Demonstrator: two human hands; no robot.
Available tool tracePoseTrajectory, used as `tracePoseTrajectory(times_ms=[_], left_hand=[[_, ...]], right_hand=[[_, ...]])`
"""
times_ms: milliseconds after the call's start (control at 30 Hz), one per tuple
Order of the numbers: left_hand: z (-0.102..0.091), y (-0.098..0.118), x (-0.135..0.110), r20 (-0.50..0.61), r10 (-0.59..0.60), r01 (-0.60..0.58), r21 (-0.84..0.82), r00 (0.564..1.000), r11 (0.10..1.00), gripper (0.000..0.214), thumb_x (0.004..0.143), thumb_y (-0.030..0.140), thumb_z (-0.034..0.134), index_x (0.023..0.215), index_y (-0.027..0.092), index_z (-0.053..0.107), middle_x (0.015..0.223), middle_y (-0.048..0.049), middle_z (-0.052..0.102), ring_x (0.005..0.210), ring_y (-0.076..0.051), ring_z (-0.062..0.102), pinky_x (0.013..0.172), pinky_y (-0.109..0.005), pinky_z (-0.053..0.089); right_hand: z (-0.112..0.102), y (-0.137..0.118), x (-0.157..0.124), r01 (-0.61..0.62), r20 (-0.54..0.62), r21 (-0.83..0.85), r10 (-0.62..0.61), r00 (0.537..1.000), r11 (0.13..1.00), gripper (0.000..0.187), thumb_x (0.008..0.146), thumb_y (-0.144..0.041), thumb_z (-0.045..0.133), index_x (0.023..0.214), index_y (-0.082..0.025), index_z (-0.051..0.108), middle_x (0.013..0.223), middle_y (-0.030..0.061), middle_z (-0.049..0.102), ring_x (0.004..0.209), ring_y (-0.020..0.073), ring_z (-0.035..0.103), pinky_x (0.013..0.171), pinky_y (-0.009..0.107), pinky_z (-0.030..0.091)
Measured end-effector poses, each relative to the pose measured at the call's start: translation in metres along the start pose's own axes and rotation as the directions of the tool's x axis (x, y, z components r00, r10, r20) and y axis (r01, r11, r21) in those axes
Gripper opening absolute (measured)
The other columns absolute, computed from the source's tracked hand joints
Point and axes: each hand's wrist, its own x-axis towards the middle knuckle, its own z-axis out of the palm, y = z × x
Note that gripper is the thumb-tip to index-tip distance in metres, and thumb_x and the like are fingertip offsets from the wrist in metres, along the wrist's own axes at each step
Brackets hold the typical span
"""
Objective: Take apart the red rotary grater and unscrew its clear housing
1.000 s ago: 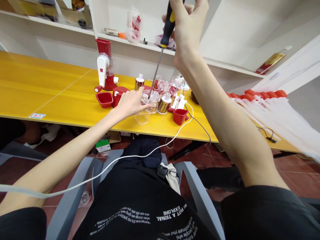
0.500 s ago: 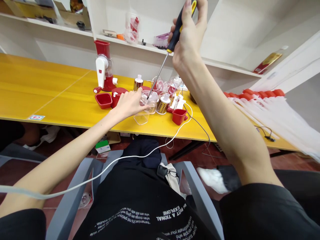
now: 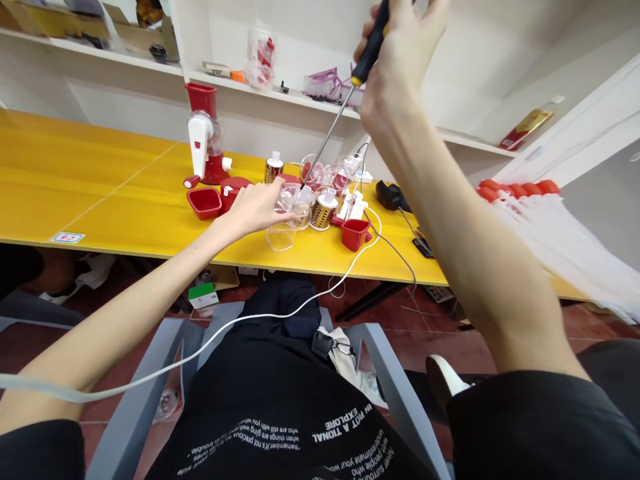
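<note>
My right hand (image 3: 400,63) is wrapped round the dark handle of a screwdriver (image 3: 330,131), raised high with its shaft slanting down to the left. The screwdriver's tip reaches a clear plastic housing (image 3: 301,203); whether it touches a screw is too small to see. My left hand (image 3: 257,208) grips that housing from the left, thumb at the near side and fingers behind. Just right of the housing stands a perforated metal grater drum (image 3: 324,209). A red hopper (image 3: 355,234) sits further right, and a red square cup (image 3: 205,203) lies left of my left hand.
An assembled red and white rotary grater (image 3: 204,143) stands at the back left of the yellow table (image 3: 125,193). A white cable (image 3: 280,315) crosses over my lap to the table. A black device (image 3: 393,195) lies right of the parts, near bagged red pieces (image 3: 520,190).
My right hand and the screwdriver handle have shifted right and slightly up, while the tip stays at the clear housing. My left hand keeps its hold. The view has turned slightly.
</note>
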Motion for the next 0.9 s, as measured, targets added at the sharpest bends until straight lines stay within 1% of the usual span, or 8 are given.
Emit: tracePoseTrajectory(times_ms=[33,133,300,400,500,633,767,900], left_hand=[[0.001,-0.003,0.001,-0.001,0.014,-0.014,-0.008,1.0,1.0,0.08,0.09,0.064,0.067,0.149,0.014,0.048,0.12,-0.0195,0.073,0.106,-0.036,0.069,0.09,-0.043,0.049],[0.001,-0.009,0.003,0.0,0.049,-0.049,-0.032,0.999,0.998,0.08,0.087,0.064,0.07,0.148,0.016,0.05,0.122,-0.0192,0.073,0.106,-0.036,0.069,0.088,-0.042,0.05],[-0.002,-0.01,0.004,0.025,0.069,-0.068,-0.047,0.997,0.997,0.079,0.087,0.064,0.07,0.148,0.016,0.051,0.116,-0.0179,0.075,0.105,-0.036,0.071,0.088,-0.041,0.05],[-0.003,-0.009,0.004,0.025,0.064,-0.063,-0.042,0.998,0.997,0.08,0.087,0.064,0.07,0.148,0.015,0.05,0.117,-0.0189,0.075,0.107,-0.038,0.071,0.089,-0.042,0.049],[-0.003,-0.008,0.003,0.022,0.069,-0.068,-0.049,0.997,0.996,0.08,0.087,0.063,0.07,0.148,0.015,0.051,0.119,-0.0192,0.074,0.109,-0.038,0.071,0.09,-0.042,0.049],[-0.002,-0.008,0.003,0.017,0.064,-0.063,-0.04,0.998,0.997,0.08,0.088,0.063,0.069,0.148,0.014,0.05,0.12,-0.019,0.074,0.109,-0.036,0.07,0.091,-0.041,0.049],[0.0,-0.01,0.004,0.012,0.07,-0.069,-0.032,0.997,0.997,0.082,0.088,0.066,0.069,0.148,0.014,0.05,0.119,-0.0204,0.074,0.108,-0.038,0.07,0.091,-0.043,0.049],[0.0,-0.009,0.005,0.021,0.062,-0.061,-0.024,0.998,0.998,0.083,0.088,0.067,0.068,0.149,0.014,0.05,0.12,-0.0213,0.074,0.109,-0.039,0.07,0.091,-0.043,0.049]], right_hand=[[-0.001,0.006,-0.005,0.006,0.013,-0.018,-0.006,1.0,1.0,0.014,0.113,-0.021,0.03,0.115,-0.029,0.041,0.062,-0.0118,0.029,0.041,0.0005,0.038,0.038,0.009,0.022],[-0.004,0.019,-0.018,0.029,0.066,-0.049,-0.026,0.997,0.998,0.01,0.114,-0.022,0.031,0.113,-0.029,0.038,0.067,-0.01,0.03,0.045,0.0007,0.039,0.039,0.008,0.028],[0.0,0.022,-0.025,0.045,0.111,-0.079,-0.036,0.993,0.996,0.006,0.114,-0.026,0.031,0.118,-0.029,0.035,0.072,-0.0085,0.032,0.049,0.0016,0.042,0.042,0.008,0.03],[0.005,0.021,-0.03,0.054,0.123,-0.086,-0.043,0.991,0.995,0.01,0.114,-0.025,0.033,0.122,-0.03,0.035,0.074,-0.008,0.033,0.05,0.0025,0.043,0.042,0.008,0.03],[0.009,0.02,-0.036,0.062,0.143,-0.089,-0.049,0.989,0.994,0.017,0.114,-0.024,0.032,0.129,-0.031,0.032,0.076,-0.0072,0.032,0.051,0.0029,0.043,0.041,0.009,0.029],[0.013,0.018,-0.039,0.04,0.154,-0.045,-0.032,0.988,0.998,0.027,0.114,-0.021,0.029,0.139,-0.031,0.03,0.078,-0.0059,0.035,0.052,0.0028,0.042,0.042,0.008,0.031],[0.013,0.016,-0.038,0.016,0.204,-0.054,-0.005,0.979,0.998,0.033,0.114,-0.021,0.024,0.144,-0.033,0.026,0.078,-0.0053,0.034,0.052,0.003,0.04,0.039,0.007,0.027],[0.012,0.015,-0.04,0.057,0.213,-0.043,-0.047,0.976,0.997,0.036,0.113,-0.022,0.029,0.147,-0.033,0.025,0.079,-0.0053,0.037,0.053,0.0042,0.041,0.039,0.007,0.029]])
